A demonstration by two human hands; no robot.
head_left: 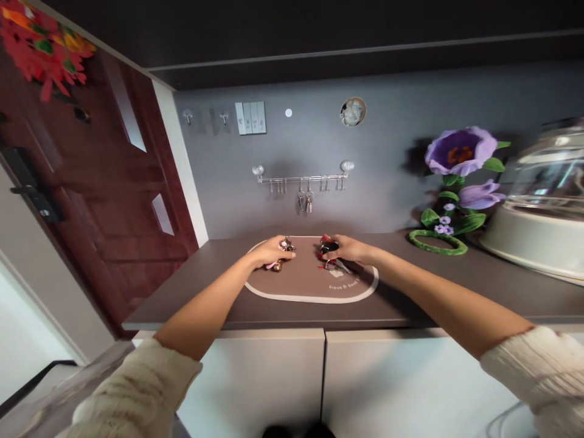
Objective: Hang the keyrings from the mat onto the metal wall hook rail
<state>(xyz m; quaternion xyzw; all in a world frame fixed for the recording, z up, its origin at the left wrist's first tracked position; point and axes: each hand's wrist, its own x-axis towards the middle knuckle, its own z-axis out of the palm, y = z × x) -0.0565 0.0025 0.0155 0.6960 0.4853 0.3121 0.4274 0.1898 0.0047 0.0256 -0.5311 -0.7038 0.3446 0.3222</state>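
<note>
My left hand (271, 251) is closed around a bunch of keychain charms (276, 266), with pink and brown pieces showing below the fingers. Over on the right, my right hand (347, 249) grips a bunch of keys (338, 266) that has black and red parts. Both bunches are at the brown oval mat (303, 286) with a pale rim, on the dark counter. Fingers partly cover both bunches, so their details are hard to make out. Behind the mat, two small sets of keys (309, 202) hang from a clear hook rail (301, 179) on the wall.
A purple flower ornament (460, 152) with a green ring base stands right of the mat, beside a white appliance (542, 237) with a clear dome. A dark overhead cabinet (319, 36) spans the top. At left is a red-brown door (118, 182); white cabinet doors (255, 377) are below.
</note>
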